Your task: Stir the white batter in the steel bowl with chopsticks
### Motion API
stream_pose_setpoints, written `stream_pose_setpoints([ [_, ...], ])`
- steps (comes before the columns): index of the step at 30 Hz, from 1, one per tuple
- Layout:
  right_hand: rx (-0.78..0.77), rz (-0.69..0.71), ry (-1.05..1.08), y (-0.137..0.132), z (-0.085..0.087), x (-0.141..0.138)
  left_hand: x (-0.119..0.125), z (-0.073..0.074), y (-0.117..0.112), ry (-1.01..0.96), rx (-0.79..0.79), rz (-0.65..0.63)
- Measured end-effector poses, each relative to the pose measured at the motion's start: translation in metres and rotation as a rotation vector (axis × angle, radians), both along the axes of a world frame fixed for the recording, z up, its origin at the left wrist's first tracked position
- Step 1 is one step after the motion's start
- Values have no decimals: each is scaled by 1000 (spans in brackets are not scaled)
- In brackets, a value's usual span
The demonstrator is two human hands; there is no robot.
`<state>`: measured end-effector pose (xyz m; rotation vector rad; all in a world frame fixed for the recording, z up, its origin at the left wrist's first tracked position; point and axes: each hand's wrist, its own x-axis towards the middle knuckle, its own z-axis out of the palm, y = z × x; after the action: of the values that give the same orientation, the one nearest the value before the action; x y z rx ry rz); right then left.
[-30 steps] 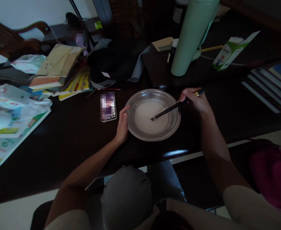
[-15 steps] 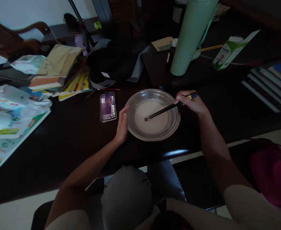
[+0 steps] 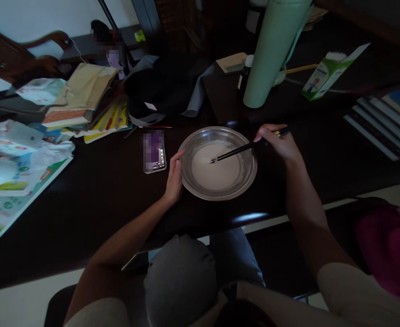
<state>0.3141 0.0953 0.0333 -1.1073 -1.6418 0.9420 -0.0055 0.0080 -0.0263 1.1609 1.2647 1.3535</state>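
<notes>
A metal bowl [image 3: 245, 179] with pale liquid batter stands on the dark table. My right hand [image 3: 279, 144] is closed on a pair of dark chopsticks [image 3: 240, 151] whose tips dip into the batter near the bowl's middle. At the bowl's left rim rests my left hand [image 3: 173, 179], fingers stretched along the rim and touching it. A phone [image 3: 155, 152] lies just left of that hand.
A tall pale green flask [image 3: 271, 54] stands behind the bowl, with a green and white carton [image 3: 329, 72] to its right. Books [image 3: 383, 120] line the right edge. Stacked books and papers [image 3: 80, 104] and plastic packets [image 3: 12, 150] crowd the left. A dark cloth [image 3: 165, 88] lies behind the phone.
The chopstick tips have circled in the batter, from the middle to the left and now back toward the upper middle. My right hand shifted a little with them. The left hand stayed put.
</notes>
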Motion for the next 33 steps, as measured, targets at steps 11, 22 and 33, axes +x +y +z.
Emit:
stream_pose_setpoints([
  [11, -50, 57, 64, -2, 3, -2, 0, 1, 0, -28, -8, 2],
  [22, -67, 55, 85, -2, 0, -5, 1, 4, -1, 6, 2, 6],
  [33, -61, 76, 59, -4, 1, -6, 1, 4, -1, -19, -7, 1],
])
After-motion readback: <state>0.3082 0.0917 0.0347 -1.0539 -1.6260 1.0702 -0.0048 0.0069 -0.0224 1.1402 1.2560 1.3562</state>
